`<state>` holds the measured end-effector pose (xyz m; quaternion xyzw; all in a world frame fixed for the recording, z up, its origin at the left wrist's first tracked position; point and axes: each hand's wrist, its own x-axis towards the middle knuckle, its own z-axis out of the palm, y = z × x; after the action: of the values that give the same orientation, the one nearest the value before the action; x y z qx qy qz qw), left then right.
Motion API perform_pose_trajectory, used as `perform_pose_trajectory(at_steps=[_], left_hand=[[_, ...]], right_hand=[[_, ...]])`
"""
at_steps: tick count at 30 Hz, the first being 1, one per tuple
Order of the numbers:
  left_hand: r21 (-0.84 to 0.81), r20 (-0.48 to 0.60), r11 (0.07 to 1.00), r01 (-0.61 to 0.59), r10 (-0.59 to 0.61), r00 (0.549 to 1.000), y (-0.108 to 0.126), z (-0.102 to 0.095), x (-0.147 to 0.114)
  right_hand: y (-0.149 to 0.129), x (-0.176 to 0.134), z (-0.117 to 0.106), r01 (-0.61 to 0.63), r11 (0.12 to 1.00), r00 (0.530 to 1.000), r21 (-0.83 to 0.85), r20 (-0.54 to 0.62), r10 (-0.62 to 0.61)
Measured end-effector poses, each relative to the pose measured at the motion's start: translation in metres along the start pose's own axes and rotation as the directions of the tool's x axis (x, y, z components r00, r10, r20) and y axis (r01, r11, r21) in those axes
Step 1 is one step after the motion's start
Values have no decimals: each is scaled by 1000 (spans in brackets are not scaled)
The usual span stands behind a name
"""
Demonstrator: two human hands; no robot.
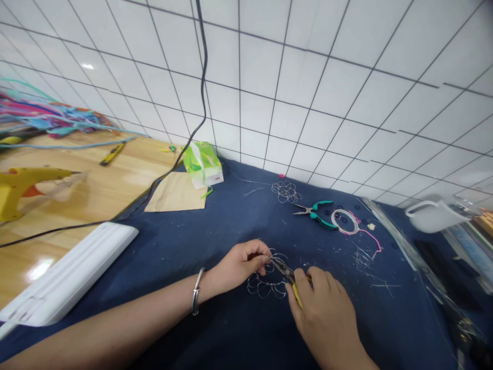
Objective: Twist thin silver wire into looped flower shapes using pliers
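My left hand (244, 262) pinches the upper edge of a looped wire flower (265, 289) between thumb and fingers. Wrapped round the yellow handles of long-nose pliers (284, 269), my right hand (327, 308) comes in from the right. The pliers' dark jaws point up and left and reach the wire right beside my left fingertips. Whether the jaws grip the wire is too small to tell. Rounded wire loops spread below and between both hands, over the dark blue cloth (215, 231). Part of the wire is hidden behind my fingers.
Further back lie another wire flower (287, 191), teal-handled pliers (316, 211) and a white ring-shaped spool (344, 222). Wire scraps (364, 259) lie to the right. A white power strip (73, 272), a yellow glue gun (31, 187) and a tissue pack (203, 163) are leftward. A black cable (203, 77) hangs down.
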<state>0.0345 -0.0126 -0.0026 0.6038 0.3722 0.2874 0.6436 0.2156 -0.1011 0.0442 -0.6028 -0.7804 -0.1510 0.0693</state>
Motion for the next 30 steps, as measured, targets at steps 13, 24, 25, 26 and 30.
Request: perform_pose_trajectory(at_steps=[13,24,25,26,30], left_hand=[[149,20,986,-68,65,998,-2,-1,-2],[209,45,972,-106,99,994,-5,-2,-1],[214,47,971,-109,101,994,-5,-2,-1],[219,48,969,-112,104,993,-5,-2,-1],[244,53,963,-117,107,993,-4,-1,-2]], right_hand=[[0,-1,1,12,1000,1000,-9,6,-12],[3,-3,6,37,999,999,-15,25,-36],[3,-4,7,38,999,999,-13,29,-37],[4,-4,7,39,999,999,-10,31,-39],[4,-4,8,43,999,998,12,35,-43]])
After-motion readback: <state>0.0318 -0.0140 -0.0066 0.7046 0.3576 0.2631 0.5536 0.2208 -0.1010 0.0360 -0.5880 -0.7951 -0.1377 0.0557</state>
